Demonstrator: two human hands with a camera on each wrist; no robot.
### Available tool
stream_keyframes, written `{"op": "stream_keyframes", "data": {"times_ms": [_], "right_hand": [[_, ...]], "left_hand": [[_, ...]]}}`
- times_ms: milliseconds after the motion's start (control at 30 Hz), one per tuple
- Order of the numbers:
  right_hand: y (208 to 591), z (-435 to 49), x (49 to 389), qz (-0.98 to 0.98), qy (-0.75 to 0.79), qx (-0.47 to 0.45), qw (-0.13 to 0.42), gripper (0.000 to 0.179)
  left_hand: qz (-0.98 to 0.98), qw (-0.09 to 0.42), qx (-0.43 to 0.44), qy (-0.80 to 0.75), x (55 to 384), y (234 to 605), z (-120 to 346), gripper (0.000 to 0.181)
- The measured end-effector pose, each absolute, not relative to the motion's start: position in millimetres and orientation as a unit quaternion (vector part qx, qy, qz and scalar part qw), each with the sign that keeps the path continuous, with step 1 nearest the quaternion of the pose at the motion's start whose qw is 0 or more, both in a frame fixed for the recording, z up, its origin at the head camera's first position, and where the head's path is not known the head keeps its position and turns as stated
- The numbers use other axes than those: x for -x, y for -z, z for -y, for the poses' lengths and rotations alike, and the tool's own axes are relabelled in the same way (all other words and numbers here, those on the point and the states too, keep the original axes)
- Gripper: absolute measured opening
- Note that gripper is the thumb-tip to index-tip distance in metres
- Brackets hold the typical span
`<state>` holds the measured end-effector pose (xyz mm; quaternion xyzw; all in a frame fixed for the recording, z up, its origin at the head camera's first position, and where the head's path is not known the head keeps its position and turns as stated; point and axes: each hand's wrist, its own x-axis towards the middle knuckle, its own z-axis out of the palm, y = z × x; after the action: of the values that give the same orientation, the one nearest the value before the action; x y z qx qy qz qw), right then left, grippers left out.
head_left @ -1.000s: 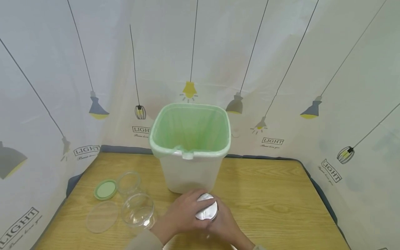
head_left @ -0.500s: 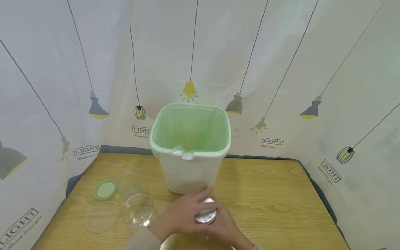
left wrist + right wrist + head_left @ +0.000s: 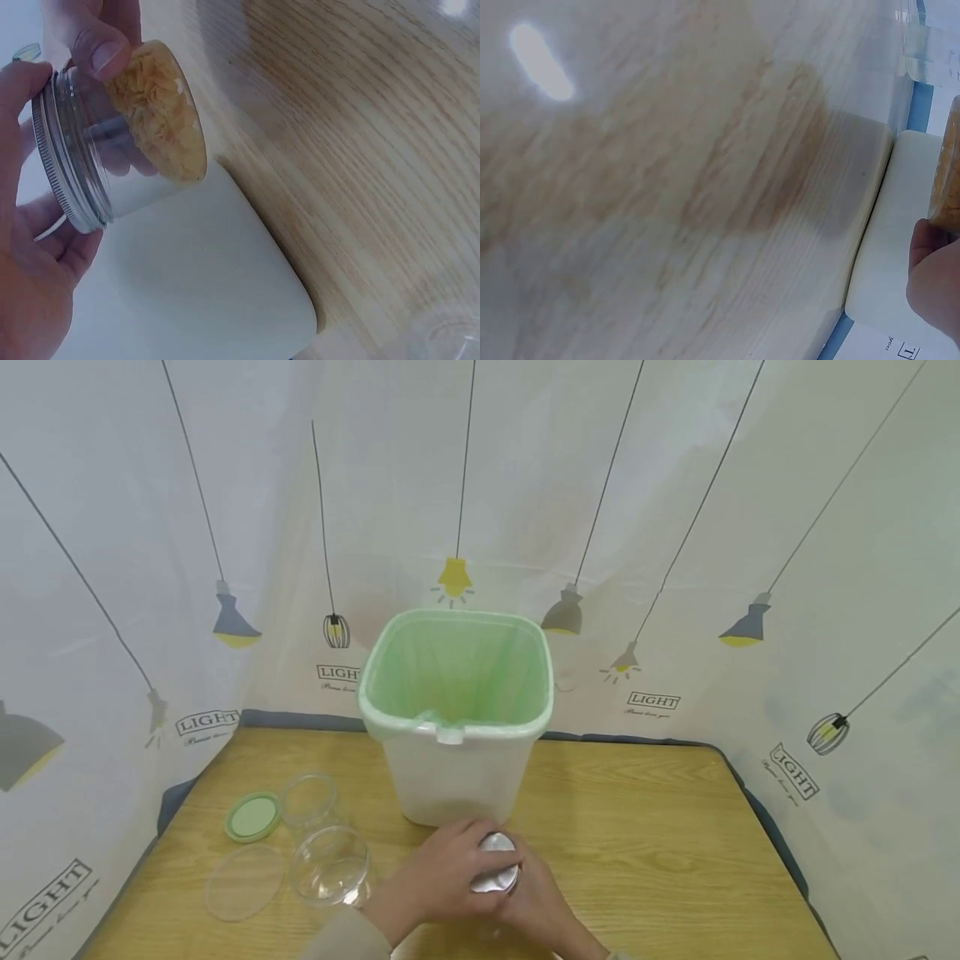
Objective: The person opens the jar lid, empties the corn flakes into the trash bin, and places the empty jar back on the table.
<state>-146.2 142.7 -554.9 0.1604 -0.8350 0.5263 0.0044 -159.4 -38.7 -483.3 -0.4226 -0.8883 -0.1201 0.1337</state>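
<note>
A clear jar [image 3: 124, 180] with a silver ridged lid [image 3: 495, 883] is held by both hands in front of the bin. Yellow-orange flakes [image 3: 161, 112] lie inside, toward the jar's base. My left hand [image 3: 442, 877] grips the lid by its edge, one finger crossing its top. My right hand [image 3: 542, 906] holds the jar's body, its thumb pressed on the clear wall in the left wrist view. The lid sits on the jar. At the right wrist view's edge, only part of the jar and a hand show.
A white bin [image 3: 453, 777] with a green liner [image 3: 461, 664] stands just beyond the hands. To the left on the wooden table [image 3: 660, 843] are a clear jar [image 3: 330, 864], another clear container [image 3: 307, 800], a green-rimmed lid [image 3: 253, 817] and a clear disc [image 3: 243, 882].
The fingers of my left hand have shifted over the lid, spreading and then drawing in again. The jar stays nearly in place, and the things on the table have not moved.
</note>
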Motion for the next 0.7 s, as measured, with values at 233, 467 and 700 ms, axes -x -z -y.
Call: {"op": "stream_keyframes", "data": {"times_ms": [233,467,700], "right_hand": [[555.7,-144.5,144.3,0.837,-0.522,-0.166,0.003,0.073],[551.9,-144.8,143.6,0.828,-0.53,-0.181,-0.03,0.084],[552.7,-144.8,145.2,0.822,-0.532,-0.201,-0.031,0.093]], "left_hand": [[0.915,0.129,0.366,0.109,154.7,483.5,34.4,0.062],[0.891,0.104,0.42,0.135,157.8,479.1,43.9,0.06],[0.86,0.118,0.479,0.134,161.3,478.9,49.3,0.051]]}}
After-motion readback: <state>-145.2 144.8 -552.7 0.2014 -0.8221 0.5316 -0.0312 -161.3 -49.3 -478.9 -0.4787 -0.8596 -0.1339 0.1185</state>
